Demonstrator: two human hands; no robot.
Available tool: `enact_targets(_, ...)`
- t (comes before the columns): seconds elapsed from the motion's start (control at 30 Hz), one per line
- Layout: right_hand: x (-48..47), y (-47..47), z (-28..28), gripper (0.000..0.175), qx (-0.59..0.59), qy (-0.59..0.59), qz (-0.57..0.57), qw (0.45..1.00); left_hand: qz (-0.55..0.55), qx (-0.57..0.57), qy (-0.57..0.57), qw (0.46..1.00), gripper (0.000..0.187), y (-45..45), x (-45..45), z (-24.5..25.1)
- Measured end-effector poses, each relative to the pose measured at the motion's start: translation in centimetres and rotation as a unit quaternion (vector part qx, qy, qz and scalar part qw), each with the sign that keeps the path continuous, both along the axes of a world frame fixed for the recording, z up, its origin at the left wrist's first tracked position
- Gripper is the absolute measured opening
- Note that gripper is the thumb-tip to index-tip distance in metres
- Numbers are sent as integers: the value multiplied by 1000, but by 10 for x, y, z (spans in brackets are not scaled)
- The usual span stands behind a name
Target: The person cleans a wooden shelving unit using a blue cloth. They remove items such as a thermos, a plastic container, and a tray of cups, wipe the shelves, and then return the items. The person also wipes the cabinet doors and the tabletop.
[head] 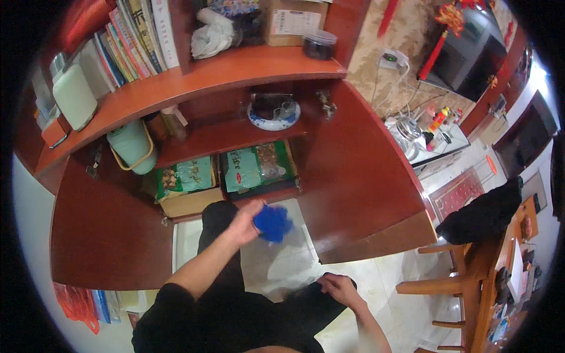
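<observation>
In front of the open cabinet, my left hand (246, 223) holds a bunched blue cloth (273, 223), slightly blurred. My right hand (337, 287) rests on my right knee, its fingers curled; whether anything is in them cannot be told. Two green food packages lie in the lower compartment, the left package (190, 175) above a cardboard box (192, 204) and the right package (256, 165) in a dark tray. A blue-and-white plate (274, 119) with items on it stands on the inner shelf. At the cabinet's left is a pale green container (133, 145) with a yellowish rim.
Two red-brown cabinet doors, the left door (114, 238) and the right door (357, 176), stand swung outward. The upper shelf (194, 84) bears books, a carton and a lidded jar (319, 44). Wooden chairs (428, 287) stand at the right; a red plastic bag (77, 306) lies lower left.
</observation>
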State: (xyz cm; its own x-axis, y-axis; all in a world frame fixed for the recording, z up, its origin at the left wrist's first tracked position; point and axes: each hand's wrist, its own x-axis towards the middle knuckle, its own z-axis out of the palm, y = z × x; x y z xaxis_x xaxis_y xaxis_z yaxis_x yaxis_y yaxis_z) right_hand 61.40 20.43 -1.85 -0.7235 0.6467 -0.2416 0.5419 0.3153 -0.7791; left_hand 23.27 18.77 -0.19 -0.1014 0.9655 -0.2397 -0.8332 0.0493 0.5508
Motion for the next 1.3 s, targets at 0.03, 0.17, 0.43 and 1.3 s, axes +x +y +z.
enact_targets(0.03, -27, 6, 8, 21, 35, 37, 8, 999, 29, 29, -14, 999, 27, 2, -17, 5)
enact_targets(0.17, -138, 51, 35, 23, -168, 143, -83, 972, 10, -114, -80, 990, 36, 26, -49, 4)
enact_targets(0.43, -293, 183, 54, 26, -310, 315, -194, 876, 149, -101, 8, 984, 20, 96, -140, 8)
enact_targets(1.3, -454, 343, -55, 76, -74, 349, -196, 914, 163, -235, 869, 403, 38, 211, -314, -8)
